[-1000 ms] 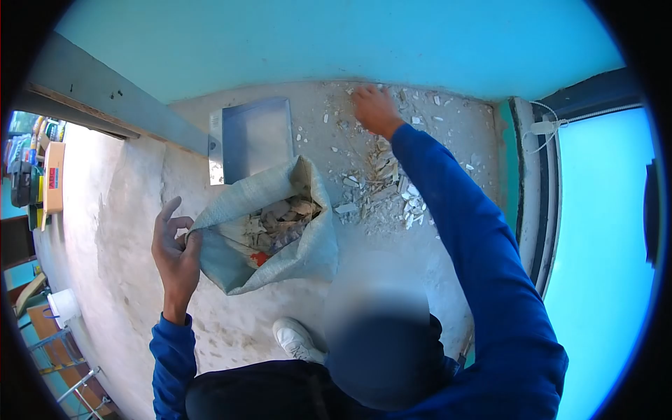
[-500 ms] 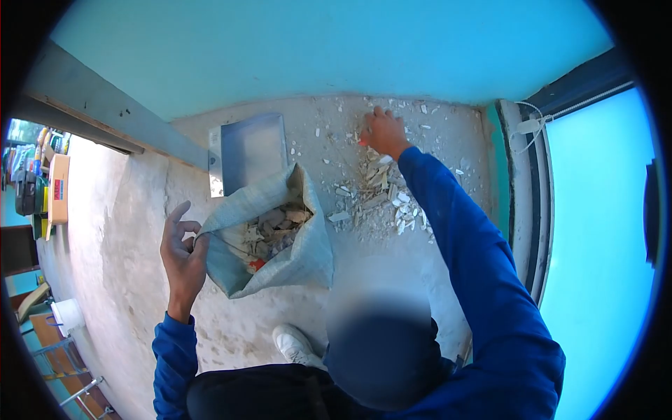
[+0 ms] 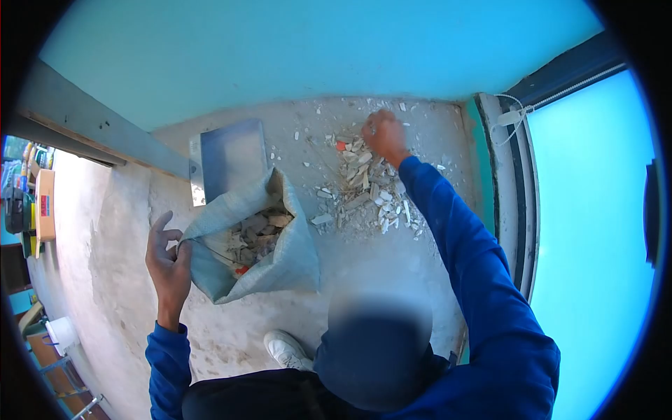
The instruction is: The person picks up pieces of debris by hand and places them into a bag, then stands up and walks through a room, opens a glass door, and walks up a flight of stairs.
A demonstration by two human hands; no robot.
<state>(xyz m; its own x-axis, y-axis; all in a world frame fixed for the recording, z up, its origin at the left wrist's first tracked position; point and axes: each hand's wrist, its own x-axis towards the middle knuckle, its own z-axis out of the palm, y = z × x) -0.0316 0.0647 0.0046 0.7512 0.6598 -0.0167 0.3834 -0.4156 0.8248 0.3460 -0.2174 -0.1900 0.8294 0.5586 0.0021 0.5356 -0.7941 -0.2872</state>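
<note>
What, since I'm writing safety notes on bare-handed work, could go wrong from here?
The bare right hand is down at the loose heap of pale, jagged chips, so an edge might scratch it.

The pale green woven sack gapes, with the left hand at one side of its rim; if that grip slips, the mouth could sag and some debris spill.

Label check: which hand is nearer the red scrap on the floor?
Right. The right hand is just right of the red scrap; the left hand is far left, at the sack.
</note>
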